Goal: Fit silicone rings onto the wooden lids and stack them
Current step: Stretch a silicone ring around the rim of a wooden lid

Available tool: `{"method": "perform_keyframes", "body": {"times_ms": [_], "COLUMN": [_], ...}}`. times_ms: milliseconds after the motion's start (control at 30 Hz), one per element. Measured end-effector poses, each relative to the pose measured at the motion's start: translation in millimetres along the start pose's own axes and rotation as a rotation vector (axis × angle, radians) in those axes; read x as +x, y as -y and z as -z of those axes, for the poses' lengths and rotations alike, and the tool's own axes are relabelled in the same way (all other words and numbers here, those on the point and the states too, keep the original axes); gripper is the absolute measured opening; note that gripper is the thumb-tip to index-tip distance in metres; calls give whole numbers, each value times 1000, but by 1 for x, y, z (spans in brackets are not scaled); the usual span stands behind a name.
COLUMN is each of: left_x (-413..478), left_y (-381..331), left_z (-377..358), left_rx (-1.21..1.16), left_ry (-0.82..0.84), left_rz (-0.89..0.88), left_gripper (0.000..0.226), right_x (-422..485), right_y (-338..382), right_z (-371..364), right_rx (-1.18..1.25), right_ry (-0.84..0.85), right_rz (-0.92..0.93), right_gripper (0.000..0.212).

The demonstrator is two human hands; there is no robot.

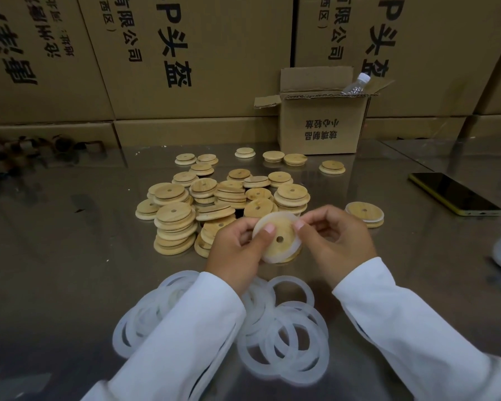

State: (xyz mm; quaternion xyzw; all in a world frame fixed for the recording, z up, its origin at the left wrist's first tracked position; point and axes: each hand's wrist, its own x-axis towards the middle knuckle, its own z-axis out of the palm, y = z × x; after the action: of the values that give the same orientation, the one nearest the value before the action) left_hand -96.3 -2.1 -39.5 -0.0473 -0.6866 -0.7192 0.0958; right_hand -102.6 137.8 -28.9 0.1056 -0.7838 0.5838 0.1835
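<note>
Hands hold one wooden lid (281, 237) between them above the table (70, 256). The left hand (237, 247) grips its left edge, thumb on top. The right hand (336, 241) pinches the silicone ring (269, 219) at the lid's upper rim. The lid pile (214, 204) lies just beyond, with loose rings (287, 328) nearer the person.

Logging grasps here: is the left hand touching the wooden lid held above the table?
Touching. The head view shows the left hand gripping the wooden lid, thumb pressed on its ringed edge, fingers curled behind.
</note>
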Motion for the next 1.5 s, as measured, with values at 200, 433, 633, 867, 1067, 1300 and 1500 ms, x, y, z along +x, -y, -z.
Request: {"method": "perform_keyframes", "body": {"times_ms": [200,433,633,867,1067,1300,1500], "left_x": [1,0,-1,-1,0,0,0], "left_y": [-2,-2,-1,-2,0,-4,-6], "left_z": [4,3,-1,-2,-1,2,3], "left_rx": [19,-141,-185,-262,-116,-26,-146], "left_ry": [4,-43,-55,-41,30,35,49], "left_rz": [-75,-46,4,33,52,-28,-33], "left_gripper": [10,31,19,35,19,10,29], "right_x": [7,10,3,0,-2,4,7], "right_y": [6,11,8,2,4,8,12], "right_z": [8,12,7,-3,0,7,10], "right_rx": [193,251,181,44,-7,4,44], "right_ry": [7,84,5,-113,-44,-8,-1], "right_rz": [-148,-148,-20,56,71,-16,11], "right_gripper": [21,19,14,16,15,16,17]}}
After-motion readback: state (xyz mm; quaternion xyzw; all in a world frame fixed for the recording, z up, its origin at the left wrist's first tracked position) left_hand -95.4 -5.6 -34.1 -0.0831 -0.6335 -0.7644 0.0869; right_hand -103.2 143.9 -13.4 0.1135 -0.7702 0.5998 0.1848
